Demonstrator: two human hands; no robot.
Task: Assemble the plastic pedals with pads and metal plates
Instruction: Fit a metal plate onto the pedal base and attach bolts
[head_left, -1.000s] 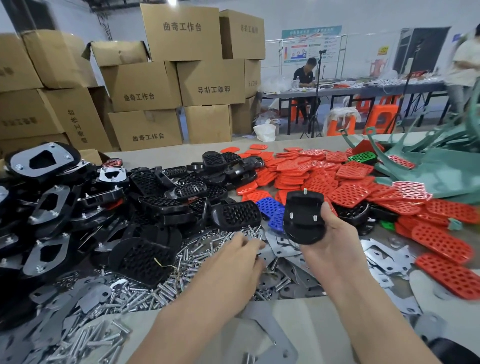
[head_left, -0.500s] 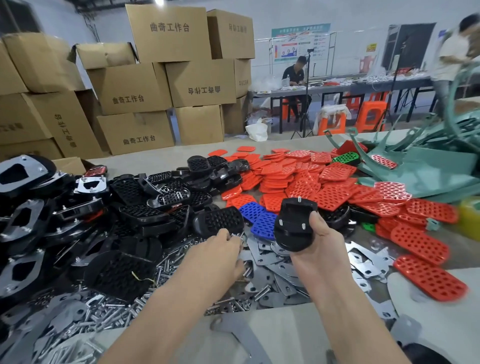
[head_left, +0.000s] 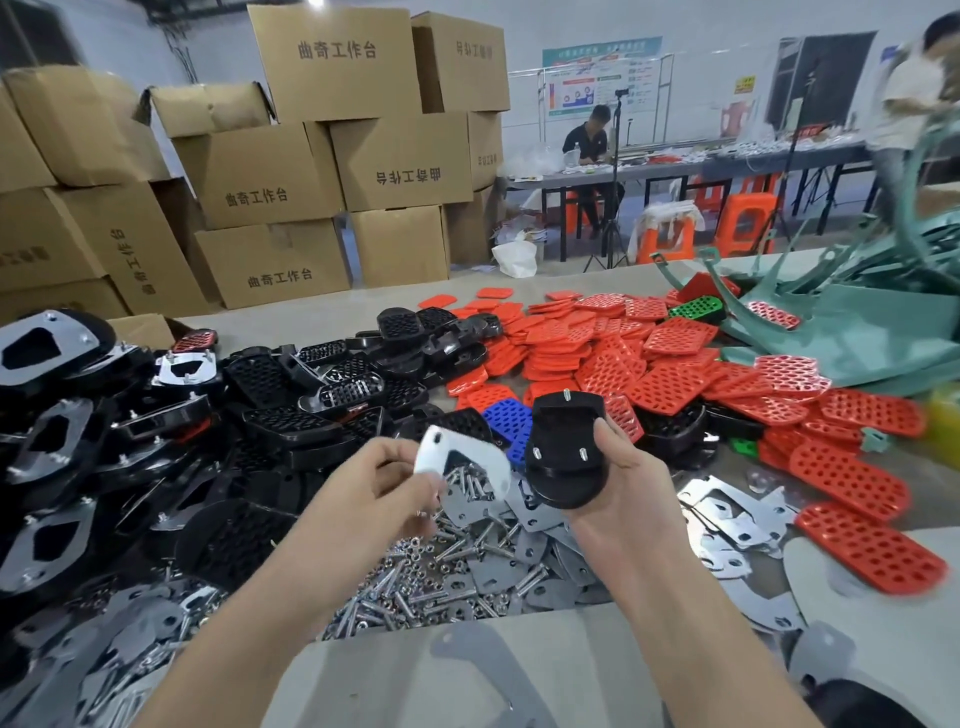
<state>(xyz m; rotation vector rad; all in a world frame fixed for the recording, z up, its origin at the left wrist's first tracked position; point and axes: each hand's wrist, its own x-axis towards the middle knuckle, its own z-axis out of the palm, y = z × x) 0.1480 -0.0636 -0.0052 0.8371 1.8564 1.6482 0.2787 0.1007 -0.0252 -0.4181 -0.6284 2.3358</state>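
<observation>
Resting in the right grip (head_left: 623, 499), the black pedal (head_left: 563, 452) is clasped, thumb (head_left: 608, 441) curled over its rim. Just left of the pedal, not touching it, the left grip (head_left: 374, 488) pinches a metal plate (head_left: 460, 457).

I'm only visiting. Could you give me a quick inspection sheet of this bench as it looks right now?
Surface: grey table, mostly covered with parts.
Job's things: black pedal, three bolts up; metal plate; red pads heaped behind.
Clutter: loose bolts and spare plates below the hands; pedal pile at left.
Hands: left hand pinches the metal plate; right hand grips the black pedal.
Cables: nothing seen.
Surroundings: stacked cardboard boxes; seated person at a far table.
</observation>
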